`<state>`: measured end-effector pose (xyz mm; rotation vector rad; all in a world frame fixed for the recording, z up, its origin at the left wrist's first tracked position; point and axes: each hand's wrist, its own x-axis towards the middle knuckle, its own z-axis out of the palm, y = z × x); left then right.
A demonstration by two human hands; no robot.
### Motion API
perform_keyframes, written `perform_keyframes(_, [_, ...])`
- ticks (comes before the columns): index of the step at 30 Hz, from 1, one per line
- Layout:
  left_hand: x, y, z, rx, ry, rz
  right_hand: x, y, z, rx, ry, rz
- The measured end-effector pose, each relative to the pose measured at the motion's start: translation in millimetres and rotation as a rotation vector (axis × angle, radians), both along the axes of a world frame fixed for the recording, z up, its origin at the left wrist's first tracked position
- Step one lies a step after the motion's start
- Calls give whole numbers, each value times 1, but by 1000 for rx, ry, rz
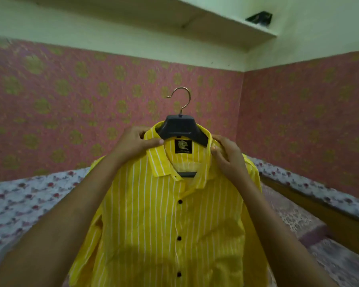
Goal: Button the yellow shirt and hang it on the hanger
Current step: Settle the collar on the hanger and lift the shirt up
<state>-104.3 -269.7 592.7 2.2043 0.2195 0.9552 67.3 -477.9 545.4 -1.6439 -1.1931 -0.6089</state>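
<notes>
yellow shirt (pixel 164 224): held up at centre, front buttoned, draped on hanger (pixel 181 126) | left hand (pixel 136 142): collar pinched at 10 o'clock | right hand (pixel 229 156): collar gripped at 2 o'clock | hook at 12 o'clock, free | bed (pixel 25 199) and patterned wall (pixel 71 90) seen behind

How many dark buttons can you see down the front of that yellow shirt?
3, in a line down the yellow striped shirt: one below the collar, one mid-chest, one lower. More may be hidden below the picture's edge or under the collar.
</notes>
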Motion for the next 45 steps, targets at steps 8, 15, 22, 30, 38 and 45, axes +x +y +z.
perform_keyframes(8, [7,-41,50,156,17,24,-13,-25,51,-62,-101,-489])
perform_keyframes(15, [15,-61,61,95,-66,31,-18,-38,85,131,-152,-390])
perform_keyframes(22, [8,-55,55,-11,-114,-4,6,-48,77,-81,-172,-127])
perform_keyframes(30, [12,-64,59,30,-6,-22,28,-57,69,-313,-123,-435])
perform_keyframes(38, [-11,-42,44,-45,81,-49,39,-77,67,-245,-102,-535])
perform_keyframes(45, [-15,-21,5,-55,67,74,39,-82,57,-242,-98,-579])
